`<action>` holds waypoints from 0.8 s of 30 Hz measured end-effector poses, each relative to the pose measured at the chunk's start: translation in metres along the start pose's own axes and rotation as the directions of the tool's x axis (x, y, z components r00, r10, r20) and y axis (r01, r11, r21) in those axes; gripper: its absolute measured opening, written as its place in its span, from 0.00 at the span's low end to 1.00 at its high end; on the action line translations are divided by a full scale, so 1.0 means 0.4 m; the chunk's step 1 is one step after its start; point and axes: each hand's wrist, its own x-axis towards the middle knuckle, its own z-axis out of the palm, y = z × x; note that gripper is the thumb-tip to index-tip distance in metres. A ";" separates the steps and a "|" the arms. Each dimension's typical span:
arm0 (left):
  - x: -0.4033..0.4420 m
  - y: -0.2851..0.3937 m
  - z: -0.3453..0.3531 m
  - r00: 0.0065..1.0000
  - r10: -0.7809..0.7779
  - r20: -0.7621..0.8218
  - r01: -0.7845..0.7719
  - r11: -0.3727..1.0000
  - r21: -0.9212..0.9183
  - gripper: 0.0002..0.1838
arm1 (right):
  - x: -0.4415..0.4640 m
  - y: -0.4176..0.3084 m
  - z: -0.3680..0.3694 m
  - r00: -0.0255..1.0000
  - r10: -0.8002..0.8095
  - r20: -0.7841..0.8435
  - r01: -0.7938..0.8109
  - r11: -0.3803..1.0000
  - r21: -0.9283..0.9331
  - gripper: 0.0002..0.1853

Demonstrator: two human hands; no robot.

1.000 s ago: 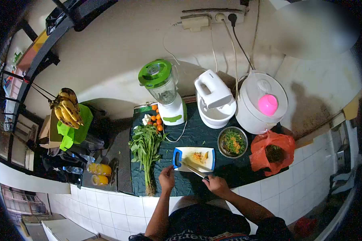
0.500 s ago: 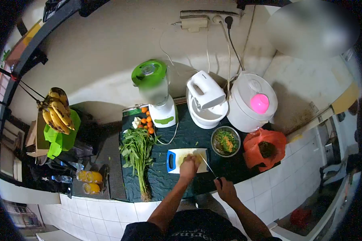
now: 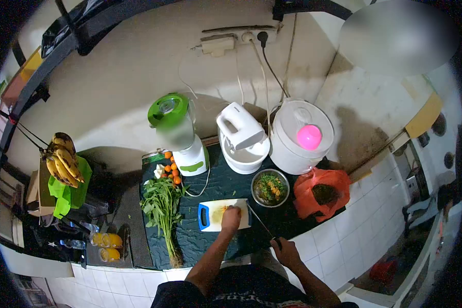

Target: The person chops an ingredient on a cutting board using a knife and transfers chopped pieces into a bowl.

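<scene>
My left hand (image 3: 231, 218) rests on a white cutting board (image 3: 244, 222) with a blue handle. Its fingers are curled together at the board's middle, by small orange-yellow bits (image 3: 223, 208); what they pinch is hidden. In my right hand (image 3: 286, 252) is a knife (image 3: 260, 220), gripped by its dark handle off the table's front edge. The blade slants up and left, its tip over the board's right side. Behind the board to the right stands a metal bowl (image 3: 287, 197) holding chopped greens (image 3: 268, 180) and orange bits.
Leafy greens (image 3: 161, 205) lie left of the board, beneath small orange fruits or vegetables (image 3: 174, 173). A blender (image 3: 191, 159), a hand mixer with bowl (image 3: 245, 161) and a white rice cooker (image 3: 287, 136) line the back. A red plastic bag (image 3: 308, 192) sits right.
The whole view has shifted, so the table appears lower and further left. The knife has drawn a little away from my left hand, toward the board's right edge.
</scene>
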 end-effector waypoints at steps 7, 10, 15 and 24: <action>0.017 0.073 -0.067 0.969 -0.245 -0.026 0.175 0.759 -0.627 0.11 | 0.084 -0.018 -0.057 0.989 -0.128 -0.071 0.130 0.991 0.028 0.21; 0.051 0.112 -0.053 0.973 -0.220 0.068 0.146 0.363 -0.920 0.09 | 0.111 -0.009 -0.072 0.993 -0.095 -0.076 0.097 0.995 0.019 0.22; 0.108 0.164 -0.048 0.970 -0.219 0.105 0.164 0.274 -0.948 0.08 | 0.152 0.002 -0.077 0.988 -0.097 -0.120 0.097 0.995 -0.011 0.23; 0.134 0.216 -0.070 0.980 -0.188 -0.062 0.048 0.528 -0.848 0.08 | 0.170 -0.030 -0.107 0.983 -0.063 -0.173 0.052 0.997 -0.064 0.23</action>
